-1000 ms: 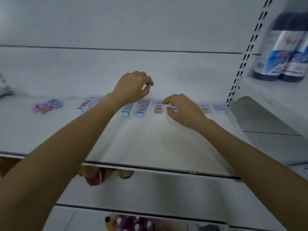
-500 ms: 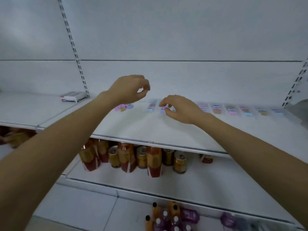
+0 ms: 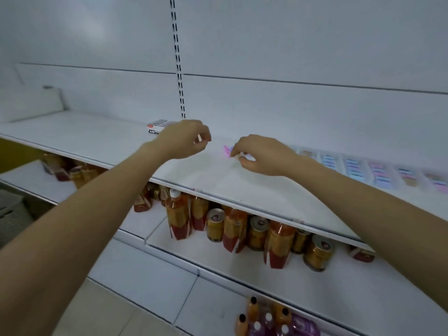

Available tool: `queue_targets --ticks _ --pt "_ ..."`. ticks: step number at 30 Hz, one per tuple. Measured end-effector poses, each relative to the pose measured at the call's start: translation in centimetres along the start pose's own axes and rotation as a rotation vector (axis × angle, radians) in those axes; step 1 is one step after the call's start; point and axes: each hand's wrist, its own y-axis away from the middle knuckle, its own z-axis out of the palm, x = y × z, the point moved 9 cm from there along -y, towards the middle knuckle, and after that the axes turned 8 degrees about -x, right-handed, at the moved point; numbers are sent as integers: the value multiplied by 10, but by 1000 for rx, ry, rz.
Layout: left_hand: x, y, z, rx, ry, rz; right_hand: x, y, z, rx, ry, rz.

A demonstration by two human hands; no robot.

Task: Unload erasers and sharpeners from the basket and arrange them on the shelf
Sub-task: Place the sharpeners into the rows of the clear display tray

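The head view looks down along a white shelf (image 3: pixel 218 187) with both bare arms stretched over it. The left hand (image 3: pixel 184 139) hangs above the shelf near its back edge, fingers curled in, thumb tip against forefinger tip, a chink of light showing through the ring they make. Just behind it, partly hidden by the knuckles, a small box (image 3: pixel 158 127) marked 4B lies by the back wall. The right hand (image 3: pixel 266 156) is lower, fingers bent down to the shelf, thumb and forefinger pinching a small tan piece (image 3: pixel 240 155); blur hides whether it is an eraser or a sharpener. That piece touches a pink clump (image 3: pixel 227 151) of similar bits lying on the shelf just left of the fingertips. To the right, rows of erasers (image 3: pixel 378 172) in pale blue, pink and tan run along the back of the shelf toward its right end. On the lower shelf (image 3: pixel 145 221) stand orange bottles (image 3: pixel 178 214) and gold cans (image 3: pixel 215 224).
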Motion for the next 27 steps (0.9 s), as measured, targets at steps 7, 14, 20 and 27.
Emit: queue_targets --ticks 7,14,20,27 --pt "-35 -44 40 -87 -1 -32 51 -55 14 -22 -62 89" --pt "-46 -84 82 -180 74 -35 74 -79 42 -78 -148 145" --pt "-49 -118 102 -266 104 76 71 -92 52 -21 -201 236" --pt "-52 -147 110 -326 151 252 71 -99 67 38 -282 389"
